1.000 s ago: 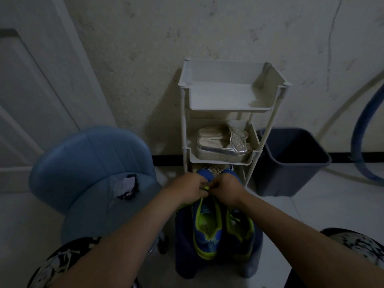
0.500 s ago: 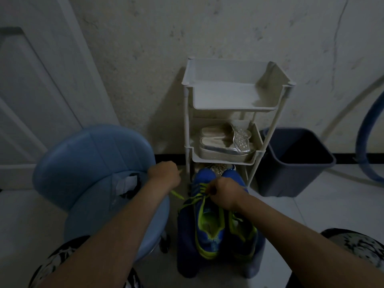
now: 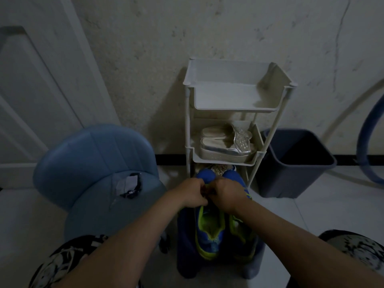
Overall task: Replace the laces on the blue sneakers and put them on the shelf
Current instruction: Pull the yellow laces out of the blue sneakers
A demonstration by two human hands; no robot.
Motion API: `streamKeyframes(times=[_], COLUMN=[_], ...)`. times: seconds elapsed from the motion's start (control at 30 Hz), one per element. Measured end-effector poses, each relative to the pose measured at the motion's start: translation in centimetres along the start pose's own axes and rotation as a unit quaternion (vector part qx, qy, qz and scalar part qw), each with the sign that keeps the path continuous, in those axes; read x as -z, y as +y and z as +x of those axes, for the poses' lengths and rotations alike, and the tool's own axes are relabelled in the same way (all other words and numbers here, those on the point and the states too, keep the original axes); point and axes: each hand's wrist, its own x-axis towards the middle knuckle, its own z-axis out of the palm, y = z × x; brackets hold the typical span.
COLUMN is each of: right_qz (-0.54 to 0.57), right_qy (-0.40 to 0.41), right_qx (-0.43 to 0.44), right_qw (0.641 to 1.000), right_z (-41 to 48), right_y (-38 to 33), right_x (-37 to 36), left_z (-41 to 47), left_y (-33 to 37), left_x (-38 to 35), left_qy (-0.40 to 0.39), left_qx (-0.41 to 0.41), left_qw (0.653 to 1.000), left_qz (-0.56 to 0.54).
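Head camera: looks down on a pair of blue sneakers (image 3: 209,235) with yellow-green lining, side by side on a dark blue stool (image 3: 187,246) near the middle, toes pointing far toward a white shelf (image 3: 188,121) against the wall. Finds the left hand (image 3: 192,193) and right hand (image 3: 227,195) pressed knuckle to knuckle over the front of the left sneaker. Shows both closed, fingers curled down and pinching at the lacing area. Hides the lace itself under the knuckles. Reaches both bare forearms in from the near edge.

Further off: holds nothing visible on the shelf's top tier, and a pair of silver sandals (image 3: 226,146) on the middle one. Leaves something glittery, too dark to make out, just past the sneaker toes on the bottom tier. Places a blue chair (image 3: 93,154) to the left, beside the stool, with a torn patch on its seat. Sets a dark bin (image 3: 295,163) right of the shelf, and a blue hose (image 3: 361,142) at the far right edge. Closes off the far left with a white door (image 3: 41,90).
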Motion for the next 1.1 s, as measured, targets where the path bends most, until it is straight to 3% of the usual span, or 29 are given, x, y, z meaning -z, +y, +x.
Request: streamKeyframes(times=[0.27,0.43,0.57,0.73,0.83,0.93,1.1], right_qz=[0.049,0.085,0.04,0.073,0.156,0.166,0.188], right_qy=[0.056,-0.011,-0.062,-0.04,0.036,0.088,0.048], right_qx=[-0.147,-0.051,-0.022,-0.055,-0.118,-0.151,-0.07], right_qw=[0.986,0.995,0.997,0.995,0.98,0.971,0.979], right_z=[0.1,0.2,0.1,0.5,0.5,0.3,0.4], right_y=[1.3,1.0,0.6,0.9,1.1,1.2,1.5], right_x=[0.7,1.0,0.9,1.3,2.0,2.4,2.1], left_z=[0.3,0.4,0.6,0.7,0.9,1.0,1.1], left_y=[-0.7,-0.2,-0.4,-0.5,-0.7,-0.9,-0.5], left_x=[-0.9,-1.5,-1.5,-1.3,-1.5,-1.7,-1.6], left_qy=[0.024,0.073,0.093,0.074,0.076,0.093,0.108], left_qx=[0.0,-0.002,0.003,0.0,0.007,0.0,-0.021], left_qw=[0.999,0.997,0.995,0.996,0.996,0.995,0.994], left_qz=[-0.038,-0.038,-0.043,-0.053,-0.056,-0.047,-0.026])
